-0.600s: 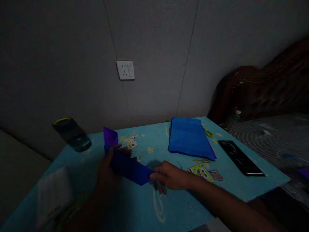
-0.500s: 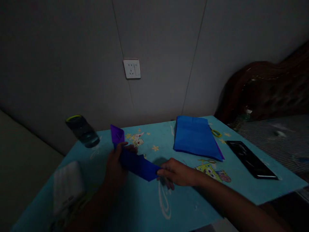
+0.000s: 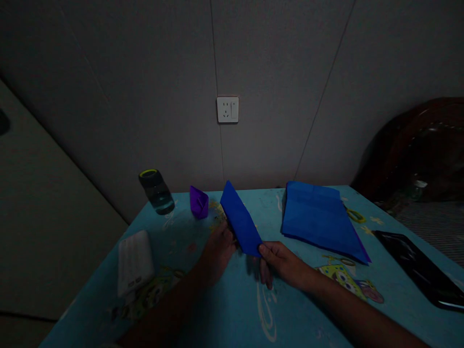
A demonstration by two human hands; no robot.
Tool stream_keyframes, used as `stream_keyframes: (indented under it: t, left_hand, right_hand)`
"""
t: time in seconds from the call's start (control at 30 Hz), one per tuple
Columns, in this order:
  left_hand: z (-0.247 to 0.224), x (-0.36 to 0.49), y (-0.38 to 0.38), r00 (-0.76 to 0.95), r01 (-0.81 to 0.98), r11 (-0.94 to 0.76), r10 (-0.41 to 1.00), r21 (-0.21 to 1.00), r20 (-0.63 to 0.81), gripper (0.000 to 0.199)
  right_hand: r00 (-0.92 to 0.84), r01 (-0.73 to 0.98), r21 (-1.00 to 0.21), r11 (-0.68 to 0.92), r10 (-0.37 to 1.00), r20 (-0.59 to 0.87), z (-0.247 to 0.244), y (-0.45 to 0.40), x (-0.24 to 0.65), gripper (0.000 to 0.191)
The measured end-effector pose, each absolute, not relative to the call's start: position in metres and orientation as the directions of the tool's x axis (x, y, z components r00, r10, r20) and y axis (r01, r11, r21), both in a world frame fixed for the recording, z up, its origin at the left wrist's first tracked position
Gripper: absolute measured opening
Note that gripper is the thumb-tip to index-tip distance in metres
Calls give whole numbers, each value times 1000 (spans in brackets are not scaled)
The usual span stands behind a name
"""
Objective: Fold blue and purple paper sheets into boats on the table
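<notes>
A folded strip of blue paper (image 3: 241, 221) is held up slantwise over the table, its pointed end toward the upper left. My right hand (image 3: 281, 261) pinches its lower right corner between thumb and forefinger, with the other fingers hanging below. My left hand (image 3: 219, 249) is at the strip's lower left edge, fingers curled against it and their tips partly hidden behind the paper. Beyond my left hand, a folded purple paper boat (image 3: 199, 203) sits on the table.
A stack of blue sheets (image 3: 311, 215) with purple beneath lies at the right, yellow-handled scissors (image 3: 355, 215) partly under it. Farther right is a glossy black tablet-like slab (image 3: 416, 266). On the left stand a dark water bottle (image 3: 157, 193) and a white power-bank-like block (image 3: 135, 263).
The blue strip has swung from nearly level to a steep slant, its left end now higher. My left hand has slid down to its lower edge. The view has turned left.
</notes>
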State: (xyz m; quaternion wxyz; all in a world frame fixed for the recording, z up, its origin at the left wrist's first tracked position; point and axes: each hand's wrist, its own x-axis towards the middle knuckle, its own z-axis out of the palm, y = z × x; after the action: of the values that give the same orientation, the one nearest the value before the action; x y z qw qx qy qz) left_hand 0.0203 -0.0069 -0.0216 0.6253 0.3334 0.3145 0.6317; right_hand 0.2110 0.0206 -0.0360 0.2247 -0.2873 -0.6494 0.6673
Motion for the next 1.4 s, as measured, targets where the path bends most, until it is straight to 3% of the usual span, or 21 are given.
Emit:
stream_keyframes:
  t: [0.17, 0.3, 0.47, 0.63, 0.8, 1.0, 1.23, 1.4]
  left_hand:
    - [-26, 29, -16, 41, -280, -4, 999, 960, 16, 50]
    - [-24, 26, -18, 18, -88, -32, 999, 996, 34, 45]
    - [-26, 33, -26, 242, -30, 137, 962, 990, -126, 44]
    - [-27, 40, -32, 261, 32, 159, 952, 987, -161, 42]
    - [-27, 40, -32, 278, 71, 192, 939, 979, -204, 47]
    - [-22, 36, -32, 274, 171, 195, 932, 966, -237, 37]
    - [-13, 35, -36, 316, 161, 184, 921, 970, -228, 32]
    - [-18, 33, -36, 377, 147, 245, 882, 958, -283, 34]
  right_hand:
    - [-718, 184, -963, 198, 696, 6, -35, 14, 208, 56]
    - [-570, 250, -895, 368, 804, 171, -24, 17, 212, 43]
    - [-514, 46, -973, 227, 840, 171, -15, 21, 214, 36]
    - [-561, -130, -991, 17, 823, 88, -9, 16, 208, 37]
    - [-555, -82, -997, 7, 830, 51, -10, 20, 212, 45]
    - [-266, -142, -989, 27, 962, 65, -22, 35, 222, 47]
    - [-168, -239, -970, 53, 981, 95, -20, 35, 225, 51]
    - [-97, -160, -981, 107, 988, 124, -21, 38, 230, 56]
